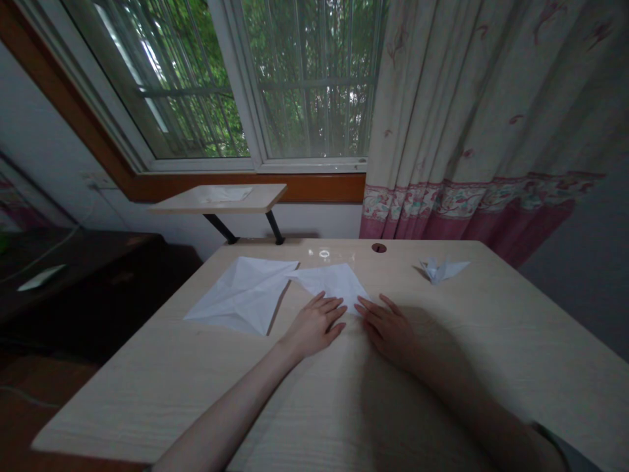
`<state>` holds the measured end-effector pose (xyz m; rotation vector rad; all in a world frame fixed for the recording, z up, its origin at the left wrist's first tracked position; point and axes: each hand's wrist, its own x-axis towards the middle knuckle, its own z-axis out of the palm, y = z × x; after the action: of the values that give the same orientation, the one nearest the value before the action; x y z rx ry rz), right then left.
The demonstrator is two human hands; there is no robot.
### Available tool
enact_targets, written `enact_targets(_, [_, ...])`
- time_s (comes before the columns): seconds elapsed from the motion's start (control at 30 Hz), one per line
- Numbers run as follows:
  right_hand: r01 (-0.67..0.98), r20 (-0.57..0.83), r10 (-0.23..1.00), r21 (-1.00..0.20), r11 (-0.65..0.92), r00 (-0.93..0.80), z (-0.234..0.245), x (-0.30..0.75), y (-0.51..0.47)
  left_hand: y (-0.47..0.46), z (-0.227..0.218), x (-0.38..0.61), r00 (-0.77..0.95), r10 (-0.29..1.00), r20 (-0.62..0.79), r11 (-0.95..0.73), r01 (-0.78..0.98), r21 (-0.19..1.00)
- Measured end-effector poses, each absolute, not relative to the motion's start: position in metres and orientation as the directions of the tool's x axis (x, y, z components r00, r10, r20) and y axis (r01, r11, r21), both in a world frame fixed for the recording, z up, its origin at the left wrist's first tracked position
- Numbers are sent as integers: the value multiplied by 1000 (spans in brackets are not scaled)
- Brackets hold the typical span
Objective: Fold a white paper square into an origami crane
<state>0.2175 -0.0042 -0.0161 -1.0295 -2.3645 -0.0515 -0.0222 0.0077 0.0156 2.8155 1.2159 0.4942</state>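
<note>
A folded sheet of white paper (334,278) lies flat in the middle of the desk, its near edge partly hidden by my fingers. My left hand (319,321) rests palm down on its near left part, fingers stretched out. On its near right corner lie the fingertips of my right hand (388,328), with the fingers extended and slightly apart. To the left is a larger creased white sheet (240,295), opened out, touching or nearly touching the folded one. A small folded paper crane (442,269) sits apart at the right.
The pale wooden desk (162,393) has a round cable hole (379,248) at its back. A raised shelf (181,198) on black legs carries another white paper (226,194). Behind stand a barred window (314,85) and a long curtain (442,118). A dark cabinet (98,262) is at left.
</note>
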Motion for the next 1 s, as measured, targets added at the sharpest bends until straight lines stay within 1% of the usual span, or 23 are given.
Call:
enact_targets(0.07, [704, 477, 686, -177, 687, -549, -17, 217, -5, 9, 15, -22, 626, 720, 299, -686, 707, 172])
enact_targets(0.2, [752, 467, 728, -180, 634, -502, -15, 220, -6, 11, 15, -23, 565, 723, 398, -668, 718, 194])
enact_targets(0.33, [804, 478, 750, -137, 578, -457, -17, 225, -1, 11, 19, -25, 490, 739, 463, -616, 770, 167])
enact_targets(0.4, [825, 496, 750, -111, 555, -438, -21, 228, 3, 10, 21, -25, 435, 758, 485, -561, 815, 146])
enact_targets(0.5, [822, 529, 732, -108, 559, -429, -27, 233, 8, 10, 23, -26, 291, 790, 540, -426, 894, 141])
enact_targets(0.57, [810, 536, 719, -106, 577, -443, -30, 234, 9, 11, 23, -27, 191, 800, 569, -345, 922, 175])
enact_targets(0.63, [808, 532, 718, -103, 581, -449, -31, 235, 9, 13, 22, -28, 119, 810, 574, -300, 925, 232])
enact_targets(0.7, [808, 526, 725, -113, 579, -446, -33, 234, 9, 15, 20, -29, 74, 825, 561, -277, 917, 286])
enact_targets(0.8, [810, 531, 738, -154, 566, -415, -36, 233, 9, 17, 18, -30, 45, 835, 549, -267, 904, 333])
enact_targets(0.9, [849, 526, 780, -187, 494, -338, -37, 234, 11, 18, 16, -30, 22, 850, 526, -264, 883, 388])
enact_targets(0.93, [870, 516, 799, -184, 457, -311, -36, 235, 11, 19, 16, -30, 21, 859, 512, -269, 868, 417])
enact_targets(1.0, [911, 483, 830, -139, 389, -280, -32, 236, 11, 19, 14, -30, 25, 877, 480, -288, 828, 482])
